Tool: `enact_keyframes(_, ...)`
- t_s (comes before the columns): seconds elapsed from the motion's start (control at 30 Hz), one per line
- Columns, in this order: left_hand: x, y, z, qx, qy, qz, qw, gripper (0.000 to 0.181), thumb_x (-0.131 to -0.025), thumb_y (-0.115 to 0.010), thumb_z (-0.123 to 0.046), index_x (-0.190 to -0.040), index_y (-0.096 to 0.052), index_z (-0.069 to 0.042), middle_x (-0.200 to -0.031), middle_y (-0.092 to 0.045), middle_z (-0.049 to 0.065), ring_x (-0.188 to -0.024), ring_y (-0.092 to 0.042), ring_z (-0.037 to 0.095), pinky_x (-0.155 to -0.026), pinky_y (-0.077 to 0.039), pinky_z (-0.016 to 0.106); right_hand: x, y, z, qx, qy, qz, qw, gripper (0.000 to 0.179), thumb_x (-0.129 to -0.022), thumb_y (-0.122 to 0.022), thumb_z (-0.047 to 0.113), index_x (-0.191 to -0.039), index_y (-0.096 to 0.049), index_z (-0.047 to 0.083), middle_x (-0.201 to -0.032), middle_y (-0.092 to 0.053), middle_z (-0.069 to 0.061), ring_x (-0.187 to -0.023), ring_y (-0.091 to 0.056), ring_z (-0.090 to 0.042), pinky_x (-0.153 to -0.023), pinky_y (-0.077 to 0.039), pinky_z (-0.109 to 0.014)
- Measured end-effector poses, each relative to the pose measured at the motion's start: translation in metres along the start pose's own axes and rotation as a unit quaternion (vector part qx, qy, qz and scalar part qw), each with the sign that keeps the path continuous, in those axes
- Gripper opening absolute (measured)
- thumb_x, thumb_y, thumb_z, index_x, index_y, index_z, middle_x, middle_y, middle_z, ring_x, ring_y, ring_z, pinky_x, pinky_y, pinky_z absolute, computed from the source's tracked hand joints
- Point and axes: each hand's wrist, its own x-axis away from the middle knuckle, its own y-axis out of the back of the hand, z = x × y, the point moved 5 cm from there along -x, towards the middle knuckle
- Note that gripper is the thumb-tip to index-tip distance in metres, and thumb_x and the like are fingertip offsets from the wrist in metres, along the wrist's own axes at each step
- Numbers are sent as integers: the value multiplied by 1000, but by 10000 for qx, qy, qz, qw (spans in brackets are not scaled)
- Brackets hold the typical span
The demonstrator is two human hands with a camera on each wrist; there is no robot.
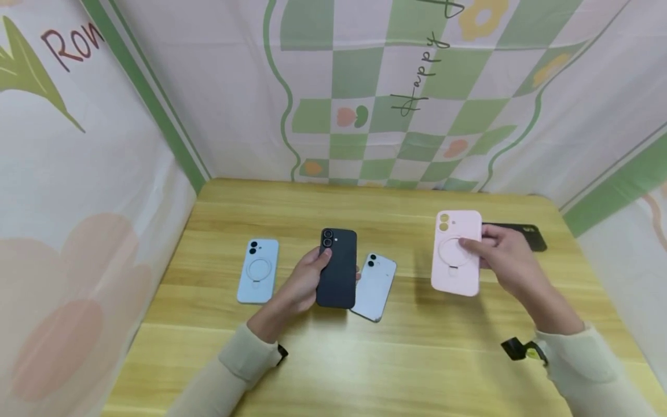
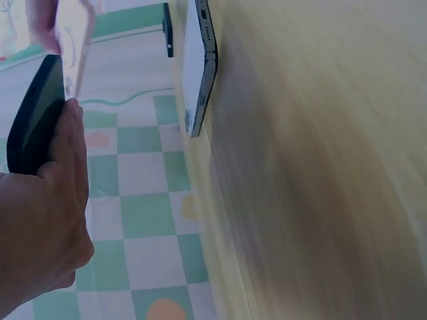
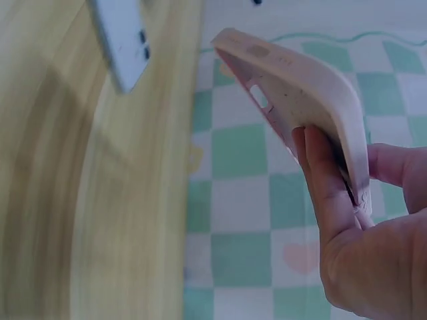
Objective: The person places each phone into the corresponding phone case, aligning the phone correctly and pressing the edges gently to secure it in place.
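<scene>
My left hand (image 1: 302, 284) grips a black phone (image 1: 339, 278) by its left side, back facing up and the thumb near the camera lenses. It is raised above the table, partly over a white phone (image 1: 379, 284) that lies there. To the right, my right hand (image 1: 513, 260) pinches a pink phone case (image 1: 440, 278) with a ring on its back. In the right wrist view the inside of the pink case (image 3: 293, 103) is hollow, and fingers reach into it. The case and the black phone are apart in the head view.
A light blue phone case (image 1: 249, 289) with a ring lies left of my left hand; lenses show at its corner. Behind my right hand lies a black phone or case (image 1: 534, 237), partly hidden. Printed cloth (image 1: 359, 75) hangs behind the wooden table (image 1: 417, 365).
</scene>
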Motion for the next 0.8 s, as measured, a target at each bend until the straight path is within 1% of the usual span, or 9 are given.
enact_keyframes(0.1,-1,-3,3,113,32,47,9999,49,-119,-26,-28,-162,-32,-6,-147,-54,37,-132,-61,46,-104,-57,54,1,-10,10,-357,114,197,9991,55,-106,-67,15,-144,-46,-18,-91,-76,15,-83,-76,-7,-75,-66,-30)
enact_keyframes(0.23,-2,-6,4,192,-30,17,9998,50,-119,-26,-28,-162,-31,-5,-145,-56,36,-128,-65,44,-106,-56,56,2,-23,23,-650,220,399,9968,50,-106,-66,13,-142,-48,-17,-91,-78,12,-82,-77,-10,-74,-66,-30)
enact_keyframes(0.33,-3,-9,5,220,-92,13,9997,50,-118,-27,-29,-161,-31,-3,-143,-58,36,-128,-65,45,-108,-54,56,0,-34,33,-953,264,557,9935,46,-106,-65,11,-139,-49,-17,-92,-80,8,-83,-78,-11,-75,-66,-31)
enact_keyframes(0.37,-3,-9,6,216,-84,-12,9997,50,-118,-27,-29,-161,-32,-3,-144,-58,34,-129,-64,44,-109,-53,56,-1,-38,36,-1046,275,618,9922,45,-105,-65,10,-138,-49,-17,-92,-80,7,-83,-78,-12,-75,-66,-31)
enact_keyframes(0.43,-3,-9,6,194,-100,-70,9997,50,-118,-29,-29,-161,-33,-3,-146,-57,31,-134,-61,42,-113,-51,55,-2,-47,41,-1244,309,752,9889,43,-105,-64,8,-136,-49,-18,-93,-80,5,-84,-78,-12,-75,-66,-31)
enact_keyframes(0.57,-3,-11,8,168,-87,-200,9996,50,-118,-31,-27,-162,-32,-3,-156,-51,25,-144,-50,39,-121,-42,55,-2,-67,49,-1600,375,978,9816,38,-104,-63,4,-132,-51,-19,-92,-81,1,-83,-78,-13,-73,-66,-31)
enact_keyframes(0.67,-3,-13,9,210,-45,-188,9996,52,-118,-31,-27,-164,-29,-3,-160,-45,24,-150,-43,39,-124,-38,55,-2,-80,53,-1786,417,1110,9768,37,-104,-63,2,-132,-51,-19,-92,-81,-1,-83,-78,-14,-73,-67,-32)
enact_keyframes(0.8,-4,-15,11,275,-55,-154,9995,53,-118,-30,-26,-165,-27,-3,-163,-41,23,-153,-38,40,-126,-34,55,-2,-94,56,-1869,478,1269,9730,38,-104,-62,2,-133,-50,-20,-93,-81,-3,-84,-78,-15,-74,-67,-34)
